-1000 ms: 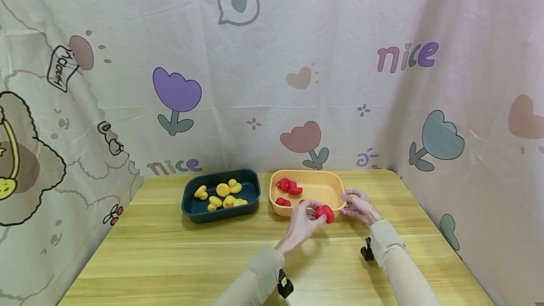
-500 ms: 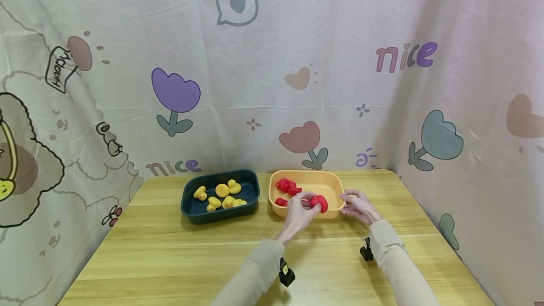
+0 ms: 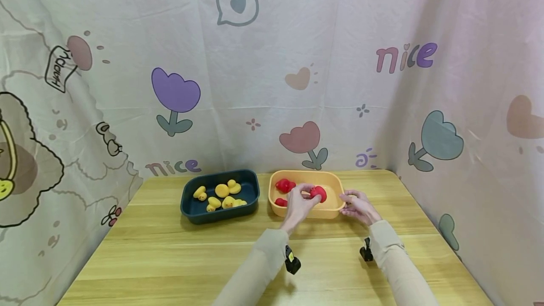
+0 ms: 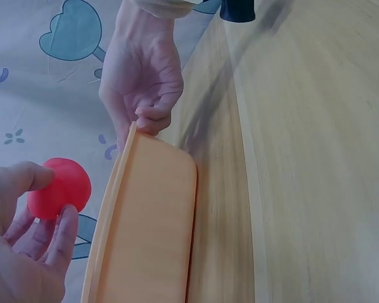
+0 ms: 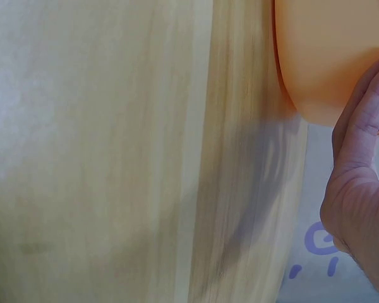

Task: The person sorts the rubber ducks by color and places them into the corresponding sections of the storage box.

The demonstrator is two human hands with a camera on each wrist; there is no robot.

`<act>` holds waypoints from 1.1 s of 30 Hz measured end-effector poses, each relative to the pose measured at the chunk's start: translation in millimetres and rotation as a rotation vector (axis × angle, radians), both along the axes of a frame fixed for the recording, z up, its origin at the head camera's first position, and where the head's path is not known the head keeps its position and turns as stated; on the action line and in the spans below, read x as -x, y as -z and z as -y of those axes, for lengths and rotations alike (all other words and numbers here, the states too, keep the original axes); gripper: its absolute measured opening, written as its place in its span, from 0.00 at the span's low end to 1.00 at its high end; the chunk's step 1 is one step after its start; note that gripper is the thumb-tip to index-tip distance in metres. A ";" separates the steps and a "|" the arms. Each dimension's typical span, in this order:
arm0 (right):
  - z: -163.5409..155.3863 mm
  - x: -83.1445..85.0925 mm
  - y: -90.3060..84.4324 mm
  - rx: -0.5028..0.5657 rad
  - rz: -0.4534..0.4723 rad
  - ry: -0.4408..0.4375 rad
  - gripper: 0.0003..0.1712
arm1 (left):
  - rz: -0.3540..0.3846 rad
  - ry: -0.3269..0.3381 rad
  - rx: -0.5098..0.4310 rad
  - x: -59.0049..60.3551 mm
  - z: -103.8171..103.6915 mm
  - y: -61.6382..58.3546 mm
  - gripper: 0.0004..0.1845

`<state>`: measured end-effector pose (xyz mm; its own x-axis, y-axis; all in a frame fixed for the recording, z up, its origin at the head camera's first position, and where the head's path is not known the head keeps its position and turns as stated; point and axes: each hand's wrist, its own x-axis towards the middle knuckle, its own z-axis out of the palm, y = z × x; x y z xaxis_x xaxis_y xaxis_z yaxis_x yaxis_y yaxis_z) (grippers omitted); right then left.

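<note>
My left hand point(image 3: 299, 206) pinches a red rubber duck point(image 3: 318, 194) between thumb and fingertips, above the orange-yellow bin point(image 3: 334, 184). From the left wrist view, the duck point(image 4: 62, 188) shows as a smooth round red shape beside the bin's rim. At the bin's right end, my right hand point(image 3: 360, 207) holds the rim, thumb on top and fingers lower down. More red ducks point(image 3: 284, 185) lie in the left part of this bin, partly covered by my left hand. The right wrist view catches only part of my right hand point(image 5: 363, 164) against the bin's outer wall.
A dark blue bin point(image 3: 185, 202) stands to the left, with several yellow rubber ducks point(image 3: 222, 190) inside. Both bins rest on a wooden table point(image 3: 170, 259). Behind them hangs a printed cloth point(image 3: 255, 84), which also runs along both sides.
My left hand has carried the red duck from in front of the bin's near rim, back and slightly left, to over its inside. My right hand stays at the rim.
</note>
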<state>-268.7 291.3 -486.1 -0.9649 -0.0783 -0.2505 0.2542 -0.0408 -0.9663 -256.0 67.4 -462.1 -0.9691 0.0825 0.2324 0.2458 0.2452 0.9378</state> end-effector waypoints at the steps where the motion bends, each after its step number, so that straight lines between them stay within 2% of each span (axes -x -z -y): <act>1: -0.1 0.2 0.3 -0.002 0.001 0.003 0.15 | 0.001 -0.006 -0.002 0.5 -0.8 0.2 0.16; 5: 0.2 0.6 0.9 -0.004 0.004 0.009 0.15 | -0.012 -0.046 0.015 3.4 -5.3 1.6 0.16; 12: 0.5 1.3 1.6 0.009 0.010 0.011 0.14 | 0.023 -0.084 0.007 8.5 -12.1 0.5 0.16; 18: 0.4 1.5 2.0 0.017 0.011 0.018 0.16 | 0.010 -0.089 -0.018 11.2 -13.6 0.6 0.15; 26: 2.1 1.8 0.6 0.030 0.021 0.022 0.15 | 0.016 -0.043 -0.122 12.4 -13.1 1.1 0.18; 33: 1.5 0.7 -2.0 0.026 0.030 0.019 0.17 | 0.001 -0.061 -0.145 12.8 -8.2 0.9 0.17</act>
